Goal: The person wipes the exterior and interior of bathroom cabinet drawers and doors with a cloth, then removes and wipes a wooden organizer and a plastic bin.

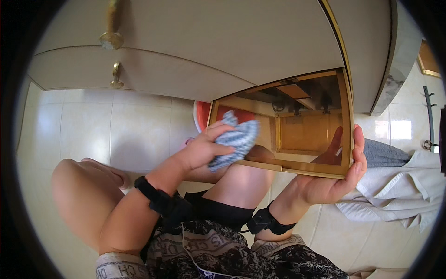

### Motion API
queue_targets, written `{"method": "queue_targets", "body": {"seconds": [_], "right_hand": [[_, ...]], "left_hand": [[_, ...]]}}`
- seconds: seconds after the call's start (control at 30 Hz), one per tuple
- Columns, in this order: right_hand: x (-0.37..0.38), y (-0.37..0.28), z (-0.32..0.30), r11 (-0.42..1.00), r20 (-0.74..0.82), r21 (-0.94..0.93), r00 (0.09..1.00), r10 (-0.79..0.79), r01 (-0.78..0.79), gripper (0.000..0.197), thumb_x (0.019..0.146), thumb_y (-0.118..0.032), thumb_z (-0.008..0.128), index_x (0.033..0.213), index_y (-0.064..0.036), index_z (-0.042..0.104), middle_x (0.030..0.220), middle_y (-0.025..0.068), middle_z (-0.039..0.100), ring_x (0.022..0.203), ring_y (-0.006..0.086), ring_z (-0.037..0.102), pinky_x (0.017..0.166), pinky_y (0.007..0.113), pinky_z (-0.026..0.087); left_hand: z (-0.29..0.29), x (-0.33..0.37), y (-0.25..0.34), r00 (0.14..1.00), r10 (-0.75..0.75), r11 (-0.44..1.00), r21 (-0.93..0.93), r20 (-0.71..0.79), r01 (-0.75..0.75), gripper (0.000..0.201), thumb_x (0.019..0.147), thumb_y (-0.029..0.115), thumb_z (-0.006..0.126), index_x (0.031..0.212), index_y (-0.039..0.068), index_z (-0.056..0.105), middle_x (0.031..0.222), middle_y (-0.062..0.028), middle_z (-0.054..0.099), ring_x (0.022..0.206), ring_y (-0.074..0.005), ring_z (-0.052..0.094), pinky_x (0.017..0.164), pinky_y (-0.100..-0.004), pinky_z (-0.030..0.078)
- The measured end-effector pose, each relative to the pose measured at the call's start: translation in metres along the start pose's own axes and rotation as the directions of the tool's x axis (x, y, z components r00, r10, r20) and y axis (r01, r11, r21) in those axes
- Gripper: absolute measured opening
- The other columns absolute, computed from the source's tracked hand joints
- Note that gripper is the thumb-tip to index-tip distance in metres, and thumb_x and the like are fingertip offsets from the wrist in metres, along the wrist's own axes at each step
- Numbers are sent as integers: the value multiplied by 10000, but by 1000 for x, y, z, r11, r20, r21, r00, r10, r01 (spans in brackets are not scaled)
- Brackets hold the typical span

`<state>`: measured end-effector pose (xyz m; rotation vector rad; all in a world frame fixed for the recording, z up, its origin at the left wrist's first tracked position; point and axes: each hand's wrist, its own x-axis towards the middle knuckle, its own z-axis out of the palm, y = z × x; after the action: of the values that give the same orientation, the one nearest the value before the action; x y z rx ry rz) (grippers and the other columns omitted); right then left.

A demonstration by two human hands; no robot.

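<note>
My left hand (204, 148) is closed around a bunched blue-and-white striped cloth (239, 139). It holds the cloth over the left end of a gold-framed glass panel (260, 165) that juts out from the cabinet. The cloth is slightly blurred; whether it touches the glass I cannot tell. At the panel's near right corner, my right hand (332, 187) grips the frame, fingers up along its outer edge and palm below. Its thumb is hidden, and fingers show as a reflection in the glass.
A pale cabinet (218, 42) with gold handles (116, 76) fills the far side. A red basin (200, 114) sits partly behind the panel. Grey and beige cloths (385, 186) lie on the tiled floor (139, 121) at right, near a dark rod with hooks (429, 111).
</note>
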<state>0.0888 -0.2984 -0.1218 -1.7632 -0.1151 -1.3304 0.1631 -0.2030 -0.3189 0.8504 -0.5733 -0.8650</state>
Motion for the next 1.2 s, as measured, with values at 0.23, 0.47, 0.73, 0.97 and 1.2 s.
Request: {"method": "queue_targets", "body": {"seconds": [0.23, 0.47, 0.73, 0.97, 1.2], "right_hand": [[2, 1, 3, 1000, 22, 8, 1000, 10, -10, 266, 938, -195, 332, 1016, -51, 543, 1292, 224, 459, 1157, 333, 483, 999, 477, 406], [2, 2, 8, 1000, -51, -18, 999, 2, -3, 219, 922, -197, 375, 981, -27, 500, 1255, 215, 481, 1077, 333, 527, 914, 444, 473], [3, 1, 8, 1000, -62, -3, 998, 1, -1, 221, 920, -197, 380, 992, -36, 513, 1254, 213, 477, 1103, 316, 520, 944, 446, 463], [2, 3, 9, 1000, -54, -7, 999, 6, -7, 234, 921, -212, 374, 992, -50, 526, 1256, 209, 473, 1130, 316, 502, 967, 452, 446], [0, 1, 10, 998, -86, -65, 996, -13, 8, 240, 918, -216, 366, 999, -62, 532, 1256, 194, 470, 1145, 317, 491, 957, 460, 441]], "left_hand": [[-18, -30, -23, 873, -473, 849, -323, -114, 418, 301, 854, 66, 576, 1152, 37, 541, 919, -30, 598, 882, -144, 572, 837, -288, 454], [20, -32, 28, 975, 170, 762, 646, -143, -38, 260, 756, 76, 551, 1014, 85, 587, 1045, -119, 567, 1002, -345, 507, 851, -424, 420], [4, -8, 11, 927, 365, 715, 610, 91, -342, 435, 628, -134, 474, 992, 81, 575, 1032, -99, 545, 991, -336, 499, 846, -378, 416], [-42, -18, -55, 821, -364, 748, 387, -439, 539, 253, 705, 29, 562, 956, 46, 585, 835, -128, 610, 755, -282, 586, 706, -353, 472], [25, 0, 64, 999, 40, 846, 532, -16, -26, 226, 670, -20, 544, 871, 83, 562, 851, -90, 579, 837, -269, 567, 719, -339, 452]]}}
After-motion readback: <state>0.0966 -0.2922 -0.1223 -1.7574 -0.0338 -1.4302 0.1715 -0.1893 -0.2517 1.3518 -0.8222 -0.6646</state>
